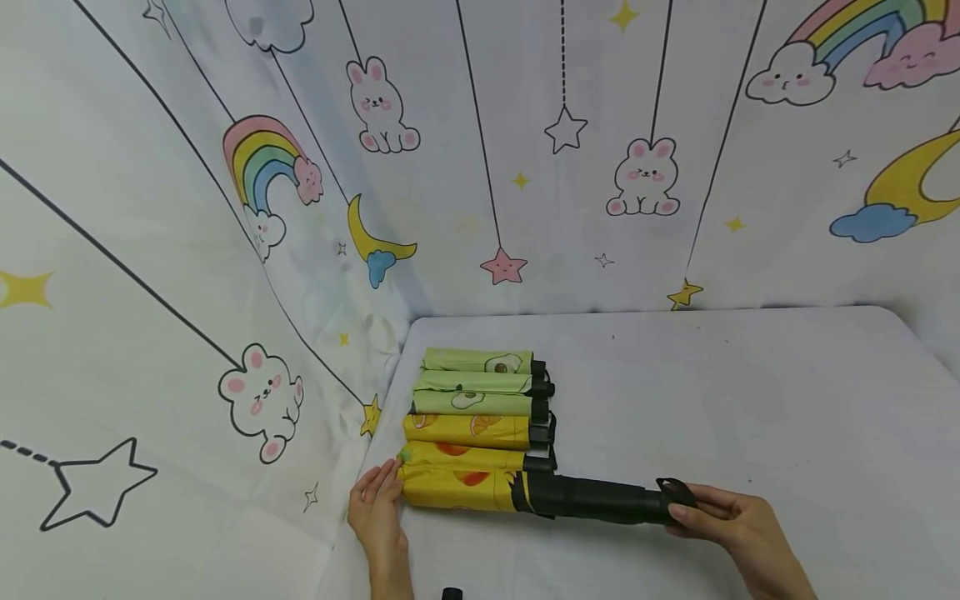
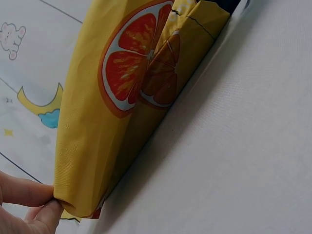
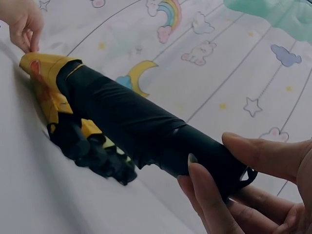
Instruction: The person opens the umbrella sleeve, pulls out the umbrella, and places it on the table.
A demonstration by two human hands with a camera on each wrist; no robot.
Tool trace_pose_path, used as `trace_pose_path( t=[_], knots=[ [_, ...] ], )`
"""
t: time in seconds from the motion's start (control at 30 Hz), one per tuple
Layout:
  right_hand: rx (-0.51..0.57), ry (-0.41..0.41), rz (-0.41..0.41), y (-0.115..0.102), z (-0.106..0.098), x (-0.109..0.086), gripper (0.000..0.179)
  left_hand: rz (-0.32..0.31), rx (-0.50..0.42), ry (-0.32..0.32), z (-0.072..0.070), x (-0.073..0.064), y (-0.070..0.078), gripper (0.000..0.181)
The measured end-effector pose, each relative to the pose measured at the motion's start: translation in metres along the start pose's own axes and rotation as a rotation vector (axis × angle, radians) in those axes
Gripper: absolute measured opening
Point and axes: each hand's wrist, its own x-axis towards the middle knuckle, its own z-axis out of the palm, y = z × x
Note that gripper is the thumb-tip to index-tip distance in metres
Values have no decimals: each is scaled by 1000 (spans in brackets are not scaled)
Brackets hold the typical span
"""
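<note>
A folded black umbrella point(image 1: 592, 497) sits partly inside a yellow sleeve point(image 1: 457, 492) printed with orange slices, its black length sticking out to the right. My left hand point(image 1: 378, 510) pinches the sleeve's closed far end between thumb and fingers, as the left wrist view shows at the sleeve corner point(image 2: 73, 207). At the other end, my right hand point(image 1: 738, 525) grips the umbrella's handle point(image 3: 209, 156), thumb on one side and fingers on the other. A small wrist strap point(image 1: 677, 490) loops from the handle end.
Just behind lie several sleeved umbrellas in a row, yellow ones point(image 1: 465, 431) nearer and green avocado-print ones point(image 1: 476, 403) farther back, black handles to the right. A small black object point(image 1: 452, 593) shows at the bottom edge. Printed cloth point(image 1: 465, 183) hangs behind the white table point(image 1: 735, 392).
</note>
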Motion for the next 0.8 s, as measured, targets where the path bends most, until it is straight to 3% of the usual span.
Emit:
trace_pose_path(
  t=[0.5,0.8],
  knots=[
    [17,5,-13,0,-11,-8,44,-17,53,-4,-3,0,3,52],
    [25,21,1,2,-18,-11,43,-26,21,-14,-6,1,3,52]
  ],
)
